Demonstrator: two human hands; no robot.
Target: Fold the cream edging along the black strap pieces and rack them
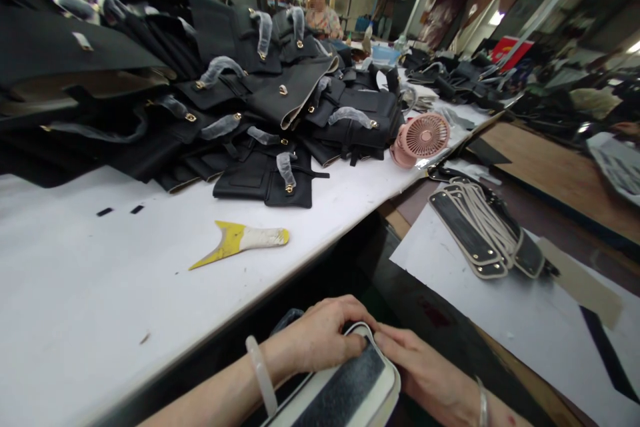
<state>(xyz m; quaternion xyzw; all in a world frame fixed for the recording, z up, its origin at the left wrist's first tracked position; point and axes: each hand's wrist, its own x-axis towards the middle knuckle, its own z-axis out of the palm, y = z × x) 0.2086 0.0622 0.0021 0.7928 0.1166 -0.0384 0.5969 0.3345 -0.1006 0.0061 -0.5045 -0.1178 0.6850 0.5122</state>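
Pressing black strap piece [345, 390] with cream edge, left hand [320, 337] curled gripping its end | right hand [425, 373] flat alongside, touching | finished strap stack [483, 233] on paper, bag pile [225, 113] waiting

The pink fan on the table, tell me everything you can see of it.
The fan is small and pink, plastic by its look, with a round grille of fine radial slats over a dark hub. It sits tilted back, face turned up towards the camera, near the edge of the white table. Its left side is against the pile of black bags. Whether it is running cannot be told.
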